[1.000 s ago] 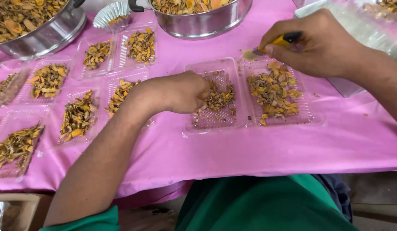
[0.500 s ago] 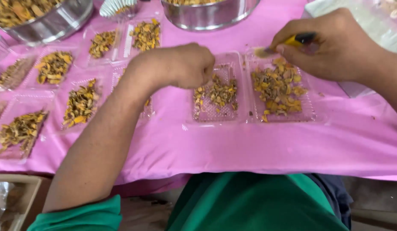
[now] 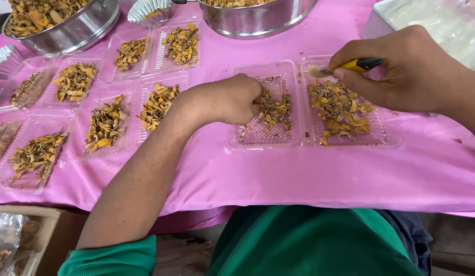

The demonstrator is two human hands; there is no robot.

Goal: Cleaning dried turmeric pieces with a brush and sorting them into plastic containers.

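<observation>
On the pink tablecloth (image 3: pixel 309 174), a clear plastic double tray (image 3: pixel 293 140) lies in front of the person, both of its compartments holding dried yellow-brown pieces. The left hand (image 3: pixel 224 99) rests over the left compartment, fingers curled down into the small heap of dried pieces (image 3: pixel 273 110) there; whether it pinches any cannot be told, since the fingertips are hidden under the knuckles. The right hand (image 3: pixel 401 71) hovers over the far edge of the right compartment, closed around a small yellow-and-black tool (image 3: pixel 357 65) whose pale tip points left (it looks like a little brush, though the tip is blurred). Beneath it the right compartment carries a fuller heap (image 3: pixel 339 107).

To the left, several more clear trays (image 3: pixel 145 97) with the same dried pieces lie side by side. At the far edge stand two steel bowls (image 3: pixel 68 30), both filled with the stuff. A white container (image 3: pixel 426 20) sits at the top right corner.
</observation>
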